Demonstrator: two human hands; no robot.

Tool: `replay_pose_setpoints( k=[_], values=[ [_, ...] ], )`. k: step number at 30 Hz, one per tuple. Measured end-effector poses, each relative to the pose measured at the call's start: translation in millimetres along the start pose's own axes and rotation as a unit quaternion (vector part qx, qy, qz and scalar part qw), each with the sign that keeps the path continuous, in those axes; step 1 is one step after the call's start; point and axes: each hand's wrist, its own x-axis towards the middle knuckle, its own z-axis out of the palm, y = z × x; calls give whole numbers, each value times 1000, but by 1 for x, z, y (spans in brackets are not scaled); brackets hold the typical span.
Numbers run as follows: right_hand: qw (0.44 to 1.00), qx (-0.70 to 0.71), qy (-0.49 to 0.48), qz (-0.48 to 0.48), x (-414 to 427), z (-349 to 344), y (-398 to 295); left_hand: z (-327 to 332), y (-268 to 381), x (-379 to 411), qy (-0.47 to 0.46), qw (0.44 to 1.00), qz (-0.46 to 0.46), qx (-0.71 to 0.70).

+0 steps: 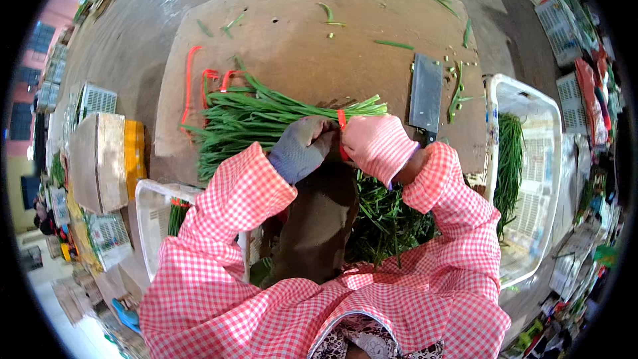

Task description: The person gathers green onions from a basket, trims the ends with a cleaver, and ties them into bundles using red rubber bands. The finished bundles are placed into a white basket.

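Observation:
A bunch of long green leaves, likely garlic chives [249, 112], lies across a wooden board [299, 55], its pale cut ends to the right. Around it near those ends runs a red tie [341, 118]. My left hand [306, 144], in a grey-purple knit glove, pinches at the tie on the bunch's near side. Against it, my right hand [376, 144] in a pink glove is closed on the tie too; the fingertips are partly hidden. A cleaver [426, 92] lies flat just right of my right hand, its handle partly covered by my sleeve.
Spare red ties [189, 85] lie at the board's left. Leaf scraps [394, 45] are scattered over its far part. On the right stands a white plastic crate [531, 254] with loose greens [508, 169]; another white crate [149, 229] is at left. Leafy trimmings [389, 219] lie below my right arm.

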Motion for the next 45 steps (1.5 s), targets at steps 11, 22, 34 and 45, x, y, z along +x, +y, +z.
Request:
replay_pose_setpoints(
  k=[11, 22, 34, 45],
  values=[
    [999, 45, -9, 27, -22, 26, -11, 11, 6, 15, -2, 866, 213, 451],
    [982, 140, 81, 101, -57, 13, -19, 3, 2, -12, 16, 850, 288, 441],
    [981, -44, -78, 173, 6, -14, -18, 2, -15, -2, 63, 910, 239, 334],
    [978, 68, 47, 189, -19, 20, -22, 9, 5, 2, 91, 903, 119, 402]
  ],
)
